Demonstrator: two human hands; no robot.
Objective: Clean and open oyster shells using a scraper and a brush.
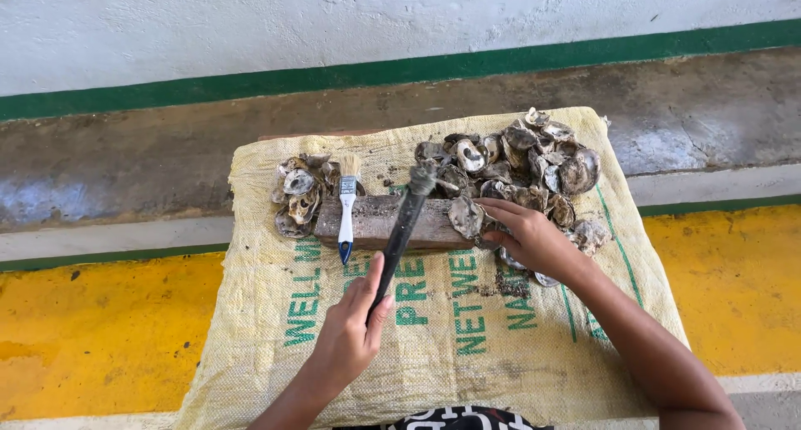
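Note:
My left hand [349, 334] grips the dark handle of a hammer-like tool [406, 221] whose head is raised above a wooden block [380, 220]. On the right end of that block my right hand [527, 238] holds an oyster shell [466, 216] in place. A small paintbrush [347, 206] with a white and blue handle lies across the left end of the block. A large heap of oyster shells [526, 167] sits behind my right hand. To the left of the block there is a smaller pile of shells [299, 196].
Everything rests on a yellow woven sack [434, 338] with green print, spread over a low surface. The floor [92, 330] on both sides is painted yellow. Behind runs a grey concrete step [125, 155] and a white wall [250, 21] with a green stripe.

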